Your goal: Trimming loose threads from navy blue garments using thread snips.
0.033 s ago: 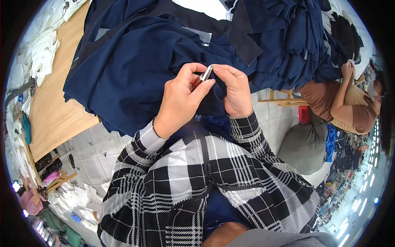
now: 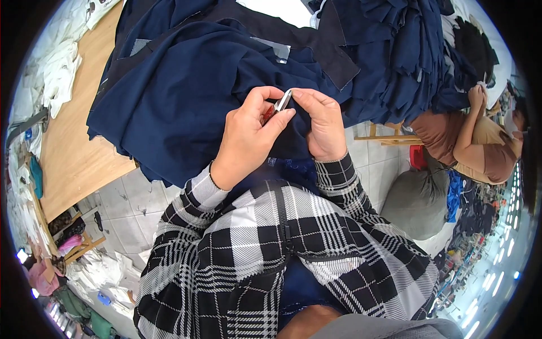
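My left hand [image 2: 248, 133] is closed around a small red-and-silver tool [image 2: 284, 100], its red part half hidden by my fingers. The narrow pale metal end points up and to the right. At that tip, the thumb and forefinger of my right hand [image 2: 323, 121] are pinched together; whether something thin lies between them is too small to tell. Both hands are over a large heap of navy cloth [image 2: 186, 96] on the table. A blackish cloth piece [image 2: 282, 31] and a small grey patch [image 2: 280, 52] lie on the heap beyond my hands.
On the left is the wooden tabletop [image 2: 73, 152], with white garments [image 2: 59, 73] past its edge. A stack of navy pieces [image 2: 395, 62] hangs at the right. Further right a person [image 2: 471, 135] sits with one hand at the cloth. A grey sack [image 2: 415, 203] stands on the tiled floor.
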`<move>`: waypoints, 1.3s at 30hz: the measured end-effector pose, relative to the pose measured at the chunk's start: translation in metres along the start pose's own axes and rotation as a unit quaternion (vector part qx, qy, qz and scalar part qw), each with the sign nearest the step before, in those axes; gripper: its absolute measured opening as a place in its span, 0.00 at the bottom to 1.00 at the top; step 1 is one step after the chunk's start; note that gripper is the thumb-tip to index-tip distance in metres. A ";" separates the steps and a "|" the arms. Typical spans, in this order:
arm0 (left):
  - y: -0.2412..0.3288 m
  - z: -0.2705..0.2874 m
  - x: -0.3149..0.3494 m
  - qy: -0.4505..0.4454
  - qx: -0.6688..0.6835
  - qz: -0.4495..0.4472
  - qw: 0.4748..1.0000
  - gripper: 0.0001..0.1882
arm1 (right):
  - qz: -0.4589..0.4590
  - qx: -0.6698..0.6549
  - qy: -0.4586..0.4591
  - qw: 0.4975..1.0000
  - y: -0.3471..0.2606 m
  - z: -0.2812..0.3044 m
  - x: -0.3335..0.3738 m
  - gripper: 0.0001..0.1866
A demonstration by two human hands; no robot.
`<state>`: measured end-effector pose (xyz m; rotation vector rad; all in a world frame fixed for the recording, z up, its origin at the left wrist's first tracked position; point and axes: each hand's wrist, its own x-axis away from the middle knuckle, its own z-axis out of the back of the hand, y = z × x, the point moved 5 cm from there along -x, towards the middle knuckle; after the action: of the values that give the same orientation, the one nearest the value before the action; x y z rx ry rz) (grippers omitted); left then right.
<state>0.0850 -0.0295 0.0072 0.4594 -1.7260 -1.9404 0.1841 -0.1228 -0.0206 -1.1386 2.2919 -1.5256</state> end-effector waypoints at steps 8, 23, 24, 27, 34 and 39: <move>0.000 0.000 -0.001 0.020 -0.036 -0.018 0.999 0.13 | -0.001 0.001 0.005 1.000 0.000 0.002 0.002 0.07; 0.018 0.004 -0.008 0.059 -0.244 -0.272 0.929 0.09 | -0.017 0.010 0.009 1.000 0.004 0.008 0.000 0.08; 0.020 0.003 -0.008 0.067 -0.272 -0.288 0.916 0.09 | -0.002 0.024 0.000 1.000 0.003 0.007 0.000 0.08; 0.023 0.001 -0.007 0.076 -0.319 -0.307 0.893 0.09 | 0.014 0.046 -0.010 0.999 0.001 0.003 0.003 0.08; 0.009 0.013 -0.021 0.097 -0.228 -0.251 0.936 0.07 | -0.035 0.017 -0.009 0.999 0.006 0.005 0.001 0.09; 0.012 0.017 -0.016 0.068 -0.149 -0.225 0.960 0.08 | -0.061 -0.007 -0.002 0.998 0.006 0.006 -0.002 0.09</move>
<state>0.0899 -0.0074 0.0199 0.9094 -1.2874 -2.3681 0.1857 -0.1245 -0.0287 -1.3045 2.2721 -1.5498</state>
